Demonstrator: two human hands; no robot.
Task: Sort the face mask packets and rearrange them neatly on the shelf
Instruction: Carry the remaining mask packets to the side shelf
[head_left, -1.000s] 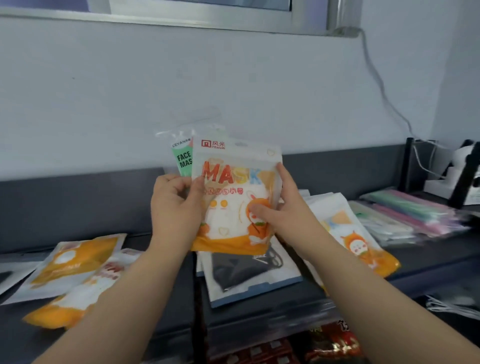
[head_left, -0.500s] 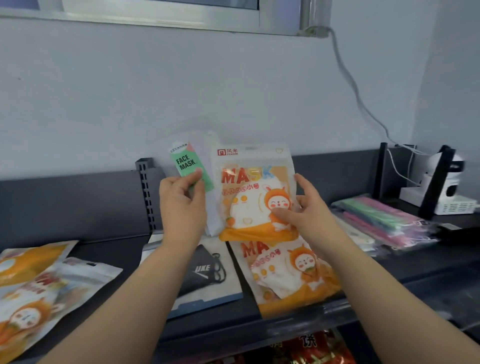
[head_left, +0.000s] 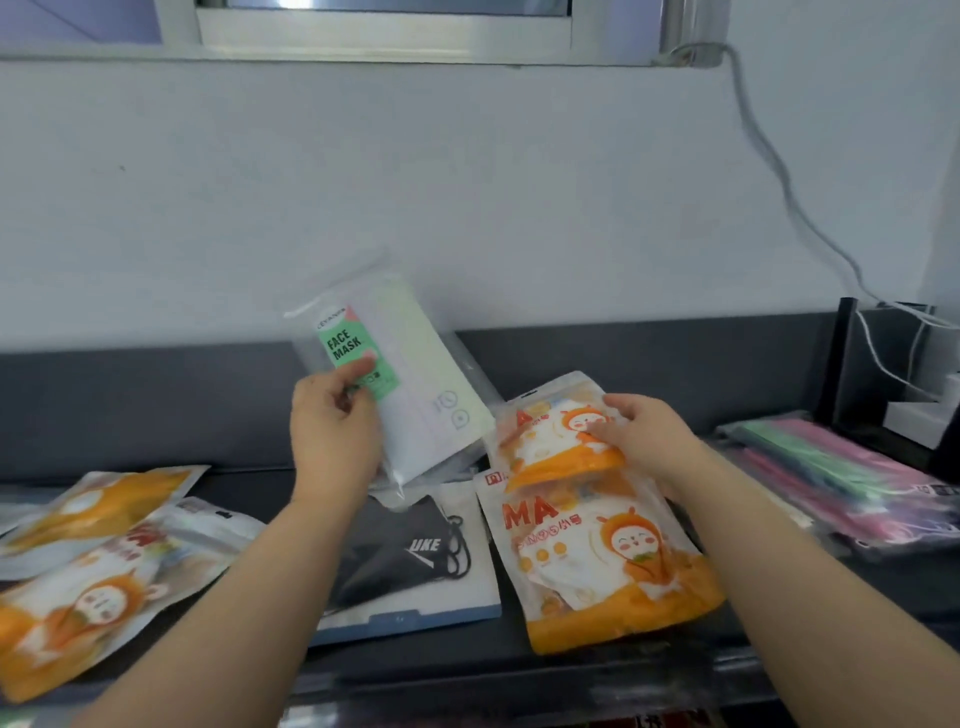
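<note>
Now my left hand (head_left: 332, 431) pinches the green face mask packet (head_left: 415, 395), raised above the shelf (head_left: 441, 654); my right hand (head_left: 644, 436) grips an orange packet (head_left: 550, 447) over a second orange packet (head_left: 597, 577) lying there.

Four orange packets with a cartoon face: a raised packet (head_left: 561, 441) at centre right, a flat packet (head_left: 608, 566) on the shelf (head_left: 467, 654) just below it, and two lying together at the left, an upper packet (head_left: 98, 504) and a lower packet (head_left: 88, 592). One clear packet (head_left: 426, 415) with a green "FACE MASK" label. One black-mask packet (head_left: 415, 561) on a white card. One pile (head_left: 841, 478) of pastel packets at the right; how many it holds cannot be told. One shelf under them all.
</note>
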